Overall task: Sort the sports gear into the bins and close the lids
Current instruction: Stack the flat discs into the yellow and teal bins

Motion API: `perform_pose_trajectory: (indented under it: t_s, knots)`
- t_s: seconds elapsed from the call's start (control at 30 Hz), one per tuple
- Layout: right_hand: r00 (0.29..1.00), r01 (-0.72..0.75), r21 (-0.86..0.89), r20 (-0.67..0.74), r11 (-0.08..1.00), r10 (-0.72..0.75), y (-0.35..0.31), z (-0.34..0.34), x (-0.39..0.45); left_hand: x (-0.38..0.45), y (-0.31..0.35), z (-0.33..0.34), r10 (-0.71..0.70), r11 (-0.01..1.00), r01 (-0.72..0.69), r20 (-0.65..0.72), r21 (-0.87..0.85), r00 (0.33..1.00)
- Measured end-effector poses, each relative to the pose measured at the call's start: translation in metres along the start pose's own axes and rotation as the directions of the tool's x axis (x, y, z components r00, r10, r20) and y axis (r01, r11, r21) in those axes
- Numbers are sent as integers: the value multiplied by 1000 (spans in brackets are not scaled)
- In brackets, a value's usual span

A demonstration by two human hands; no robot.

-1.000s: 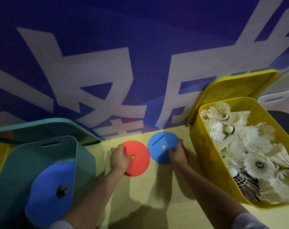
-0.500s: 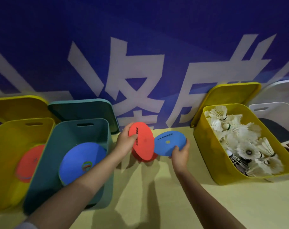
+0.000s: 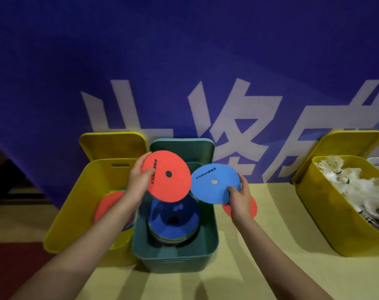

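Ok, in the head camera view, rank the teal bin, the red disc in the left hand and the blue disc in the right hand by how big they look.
1. teal bin, clearly largest.
2. and 3. red disc and blue disc look about alike; both are tilted differently, so I won't rank them.

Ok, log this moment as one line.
left hand: holds red disc | right hand: holds blue disc | both over green bin | lids open

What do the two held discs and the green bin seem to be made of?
Red disc and blue disc: probably soft matte rubber or foam; thin, flat, no glare. Green bin: likely moulded plastic; smooth walls, rounded corners, faint sheen.
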State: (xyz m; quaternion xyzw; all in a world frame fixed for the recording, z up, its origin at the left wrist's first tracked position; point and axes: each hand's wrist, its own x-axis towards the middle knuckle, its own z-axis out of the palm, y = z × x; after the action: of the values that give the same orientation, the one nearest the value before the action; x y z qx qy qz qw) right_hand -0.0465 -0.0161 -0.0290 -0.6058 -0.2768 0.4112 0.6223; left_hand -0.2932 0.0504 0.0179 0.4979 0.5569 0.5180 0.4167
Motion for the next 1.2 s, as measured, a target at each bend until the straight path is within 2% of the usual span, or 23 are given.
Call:
perform_pose_trajectory:
  t_s: [0.13,0.27,0.43,0.67,0.73,0.8,0.87,0.93,0.97,1.0,1.03,1.07,1.13,1.2]
  knots:
    - [998,24,-9,57,1000,-23,13,63,-26,7,-19,-76,13,998,-6,-128,60,992]
    - [996,32,-11,84,999,-31,34,121,-51,18,-50,-138,-36,980,84,-253,182,967]
    - [988,-23,-42,153,999,29,45,171,-64,49,-100,-174,-193,924,240,-179,297,965]
    - [989,-38,-117,139,992,54,55,200,-45,79,-163,-168,-362,861,394,-158,321,919]
    - [986,-20,-157,159,987,45,57,205,-38,82,-175,-172,-387,806,404,-132,433,912]
    - [981,5,-183,190,983,30,56,211,-33,83,-173,-175,-293,766,276,-66,581,954]
    - [968,60,-224,250,973,-2,55,225,-30,80,-151,-180,-22,788,-6,38,616,999]
    - [936,148,-307,349,940,-33,57,247,-30,78,-130,-191,241,708,-233,82,667,967]
    - [912,207,-369,407,906,-43,61,260,-31,78,-125,-199,317,640,-269,72,719,946]
    - [896,266,-444,441,856,-49,63,274,-33,79,-126,-207,347,596,-256,44,761,937]
    - [890,313,-507,451,803,-63,66,289,-34,79,-129,-216,331,596,-210,1,775,944]
    - [897,322,-547,437,773,-64,70,302,-37,78,-134,-224,278,646,-156,-40,748,960]
    - [908,291,-549,416,783,-46,78,327,-39,80,-143,-235,139,776,-39,-110,630,984]
    - [912,255,-591,410,765,13,93,344,-40,83,-145,-237,92,810,8,-141,587,986]
